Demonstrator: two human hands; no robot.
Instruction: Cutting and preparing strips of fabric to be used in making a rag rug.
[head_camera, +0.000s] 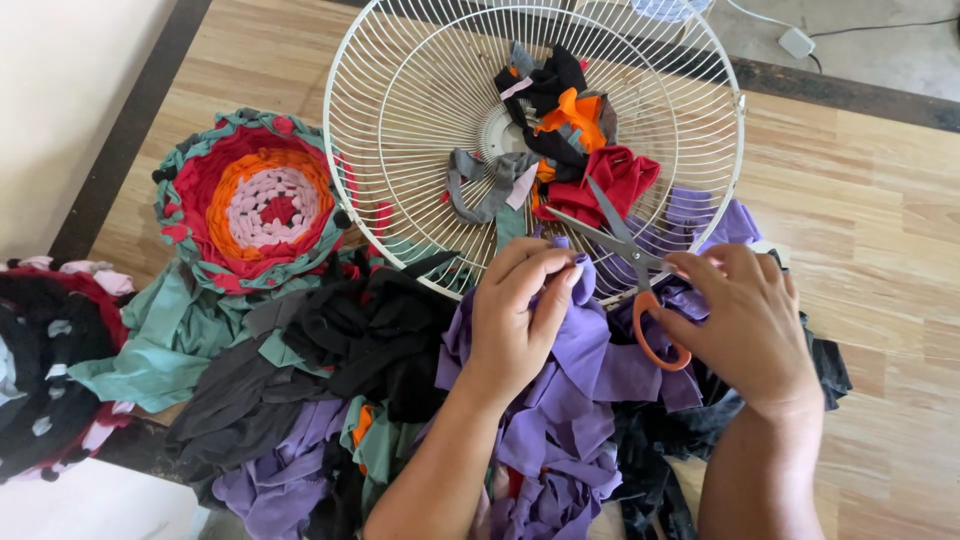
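Wooden floorboards carried everything, seen from above by the person seated at the work. At the middle of the floor, against the near rim of a white wire fan guard (400, 90), the left hand (515, 315) pinched a fold of purple cloth (590, 350) between thumb and fingertips. Just to its right, the right hand (745, 325) gripped one pair of orange-handled scissors (625, 260), fingers curled through the loop, blades parted and pointing toward the guard.

The pinching fingers (550, 290) lay close to the open blades; a hurried cut could probably nick them, and the loose cloth might bunch or slip, leaving a ragged strip.

Counted: two hands, one pair of scissors, one fan guard holding a small tangle of black, orange, red and grey strips. One round woven mat (260, 200) of teal, red, orange and pink lay toward the far left. Scrap piles of purple, black and teal cloth spread along the near edge, too tangled to count.
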